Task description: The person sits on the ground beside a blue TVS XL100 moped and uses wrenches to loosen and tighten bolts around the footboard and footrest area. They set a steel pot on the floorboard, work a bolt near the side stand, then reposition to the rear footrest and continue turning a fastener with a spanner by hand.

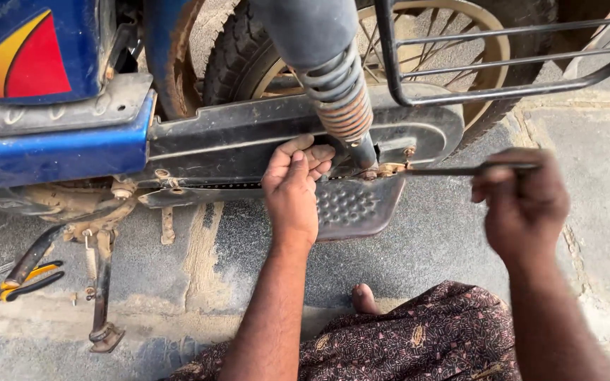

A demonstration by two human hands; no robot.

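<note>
Looking down from your head camera, your right hand [520,204] is clenched round the near end of a thin dark metal rod [460,170], which runs level to the left until its tip meets the rusty nut [388,169] at the foot of the shock absorber [340,92]. Your left hand [292,189] is curled over the lower edge of the black chain cover [248,137], fingertips pressed against it just beside the shock mount, gripping no loose thing.

That rod looks stiff and light, steel by its colour, and likely slick if it is oily; you hold it far from the tip, so a firm fist is what keeps it from twisting. Nearer the nut it would be steadier.

Below your left hand sits the studded footrest [353,206], touching the cover's underside. The rear wheel [418,42] stands behind, with a black carrier rack [503,63] over it. Pliers with yellow handles [19,282] lie on the concrete floor [601,176] well to the left, near the side stand [100,296]. Patterned cloth covers your knee.
</note>
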